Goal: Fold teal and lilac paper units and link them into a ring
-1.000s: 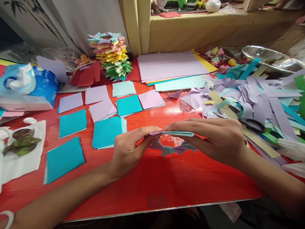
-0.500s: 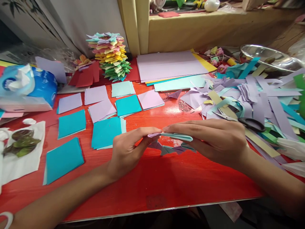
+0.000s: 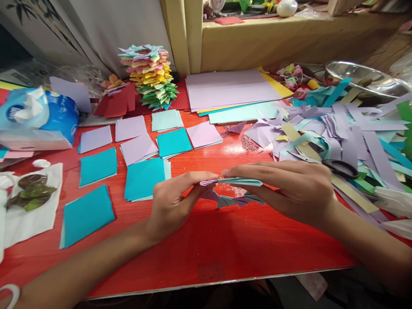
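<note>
My left hand (image 3: 175, 201) pinches the lilac end of a small folded paper piece (image 3: 236, 182), thumb and fingers pressed together. My right hand (image 3: 289, 191) pinches the pale green end of the same piece, held flat a little above the red table (image 3: 225, 249). Just beneath it on the table lie several folded lilac and green paper units (image 3: 236, 200), joined in a row.
Stacks of teal and lilac paper squares (image 3: 143, 176) lie left of my hands. A tall stack of folded colourful pieces (image 3: 151, 75) stands at the back. Paper strips with black scissors (image 3: 339, 168) fill the right side. A tissue pack (image 3: 38, 118) sits far left.
</note>
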Demonstrator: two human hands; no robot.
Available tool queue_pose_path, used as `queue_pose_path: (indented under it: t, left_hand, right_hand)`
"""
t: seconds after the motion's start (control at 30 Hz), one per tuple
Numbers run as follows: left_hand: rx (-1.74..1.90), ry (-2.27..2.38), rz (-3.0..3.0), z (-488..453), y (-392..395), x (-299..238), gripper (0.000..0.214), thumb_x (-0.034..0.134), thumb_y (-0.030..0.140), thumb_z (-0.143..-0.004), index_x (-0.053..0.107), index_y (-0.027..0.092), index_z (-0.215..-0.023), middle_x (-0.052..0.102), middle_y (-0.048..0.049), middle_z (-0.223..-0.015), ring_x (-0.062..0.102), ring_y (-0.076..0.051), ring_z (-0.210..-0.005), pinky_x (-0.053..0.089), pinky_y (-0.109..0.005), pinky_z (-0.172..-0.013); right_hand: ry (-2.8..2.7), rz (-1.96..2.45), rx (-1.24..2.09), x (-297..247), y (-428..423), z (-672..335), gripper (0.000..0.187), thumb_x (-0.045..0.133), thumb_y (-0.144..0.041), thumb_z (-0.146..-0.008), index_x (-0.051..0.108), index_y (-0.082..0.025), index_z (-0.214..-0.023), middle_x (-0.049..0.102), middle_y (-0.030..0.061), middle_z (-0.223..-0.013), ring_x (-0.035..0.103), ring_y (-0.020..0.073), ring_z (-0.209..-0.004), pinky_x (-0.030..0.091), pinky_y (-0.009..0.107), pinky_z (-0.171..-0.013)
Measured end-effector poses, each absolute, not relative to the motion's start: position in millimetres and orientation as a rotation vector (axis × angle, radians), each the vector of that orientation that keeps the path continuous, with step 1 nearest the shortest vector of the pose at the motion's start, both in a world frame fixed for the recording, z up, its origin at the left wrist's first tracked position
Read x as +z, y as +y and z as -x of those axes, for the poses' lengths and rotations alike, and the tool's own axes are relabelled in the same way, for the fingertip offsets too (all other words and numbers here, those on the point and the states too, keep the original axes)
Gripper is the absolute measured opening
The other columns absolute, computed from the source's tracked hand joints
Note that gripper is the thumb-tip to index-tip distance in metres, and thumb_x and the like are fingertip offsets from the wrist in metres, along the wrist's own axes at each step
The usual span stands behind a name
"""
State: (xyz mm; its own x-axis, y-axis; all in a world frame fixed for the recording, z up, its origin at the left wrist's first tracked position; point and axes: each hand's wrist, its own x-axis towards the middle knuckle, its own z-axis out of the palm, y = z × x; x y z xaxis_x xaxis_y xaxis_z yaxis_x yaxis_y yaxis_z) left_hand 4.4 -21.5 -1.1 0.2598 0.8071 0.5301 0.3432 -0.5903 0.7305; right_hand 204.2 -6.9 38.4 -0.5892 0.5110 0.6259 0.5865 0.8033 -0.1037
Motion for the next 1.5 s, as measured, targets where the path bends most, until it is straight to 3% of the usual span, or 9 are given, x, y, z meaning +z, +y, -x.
queue_pose_path:
  t: [0.4, 1.03, 1.5]
  left_hand:
    - [1.29, 1.065, -2.107, -4.1, -21.3, 0.3, 0.022, 0.056, 0.01, -0.081, 0.062, 0.025, -0.096, 0.072, 0.0061, -0.078, 0.069, -0.01, -0.066, 0.055, -0.016, -0.059]
    - [1.3, 1.031, -2.129, -4.0, -21.3, -0.6, 0.027, 0.057, 0.004, -0.079, 0.061, 0.023, -0.097, 0.072, 0.0062, -0.085, 0.069, -0.008, -0.068, 0.054, -0.012, -0.063]
    - [1.308, 1.035, -2.176, -3.6, -20.3, -3.1, 0.025, 0.058, 0.007, -0.079, 0.061, 0.022, -0.098, 0.072, 0.006, -0.085, 0.068, -0.007, -0.07, 0.054, -0.012, -0.063]
  right_hand:
    - [-2.326, 0.768, -0.175, 38.2, -7.1, -203.9, 0.018, 0.052, -0.01, -0.083, 0.063, -0.024, -0.088, 0.072, -0.0064, -0.076, 0.066, 0.0067, -0.06, 0.048, 0.013, -0.05]
    - [-2.298, 0.801, -0.055, 37.2, -5.8, -204.2, 0.015, 0.055, -0.008, -0.08, 0.065, -0.018, -0.087, 0.072, -0.0031, -0.074, 0.066, 0.0081, -0.06, 0.046, 0.015, -0.049]
    - [-2.25, 0.791, -0.057, 36.6, -5.5, -203.0, 0.013, 0.058, -0.011, -0.08, 0.063, -0.021, -0.087, 0.071, -0.0054, -0.075, 0.065, 0.0058, -0.06, 0.048, 0.013, -0.05]
